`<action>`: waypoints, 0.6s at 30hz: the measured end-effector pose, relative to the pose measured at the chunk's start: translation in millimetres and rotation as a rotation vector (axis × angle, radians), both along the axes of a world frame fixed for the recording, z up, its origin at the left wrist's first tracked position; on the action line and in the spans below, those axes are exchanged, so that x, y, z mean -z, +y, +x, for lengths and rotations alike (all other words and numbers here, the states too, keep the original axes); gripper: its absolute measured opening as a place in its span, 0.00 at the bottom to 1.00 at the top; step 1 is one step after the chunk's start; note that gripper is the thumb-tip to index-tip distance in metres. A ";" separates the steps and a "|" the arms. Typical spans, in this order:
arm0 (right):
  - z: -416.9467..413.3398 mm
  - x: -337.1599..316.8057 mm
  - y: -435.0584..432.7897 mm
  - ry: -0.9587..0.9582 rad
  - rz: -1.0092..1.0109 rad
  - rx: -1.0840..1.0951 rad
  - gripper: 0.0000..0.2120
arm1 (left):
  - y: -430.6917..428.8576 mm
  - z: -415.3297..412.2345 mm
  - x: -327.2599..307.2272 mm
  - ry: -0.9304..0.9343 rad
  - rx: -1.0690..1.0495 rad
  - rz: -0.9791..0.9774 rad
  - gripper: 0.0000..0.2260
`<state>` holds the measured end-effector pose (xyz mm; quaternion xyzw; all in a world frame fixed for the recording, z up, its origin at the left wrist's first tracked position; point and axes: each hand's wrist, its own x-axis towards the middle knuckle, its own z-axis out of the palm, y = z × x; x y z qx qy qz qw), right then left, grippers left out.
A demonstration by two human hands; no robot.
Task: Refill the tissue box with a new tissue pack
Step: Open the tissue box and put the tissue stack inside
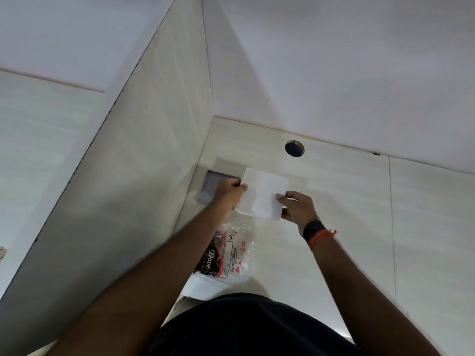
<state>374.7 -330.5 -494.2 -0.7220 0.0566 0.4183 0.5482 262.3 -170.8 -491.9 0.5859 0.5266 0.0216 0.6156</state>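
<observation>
Both hands (230, 192) (298, 206) gripping tissue stack (262, 195)

One view only, head-worn, wide-angle, looking forward and steeply down from above the torso. Dark shirt at bottom centre, both forearms running from the lower corners toward frame centre. Left hand (229, 191) and right hand (298, 208) just below mid-frame, at arm's reach. Pale counter (359, 201) across the centre and right; vertical panel (144, 163) rising through the left half; wall (334, 60) filling the upper right. No second view, so no overlap.
</observation>
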 end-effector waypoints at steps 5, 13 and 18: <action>21.5 13.9 10.9 -0.002 -0.064 -0.048 0.09 | 9.5 16.7 10.8 0.067 0.051 0.079 0.10; 24.9 29.8 6.2 0.001 -0.120 -0.078 0.13 | 10.6 17.0 25.7 0.106 0.103 0.117 0.16; 20.8 34.4 3.7 -0.105 -0.189 -0.093 0.12 | 7.5 15.8 31.9 0.138 0.117 0.153 0.18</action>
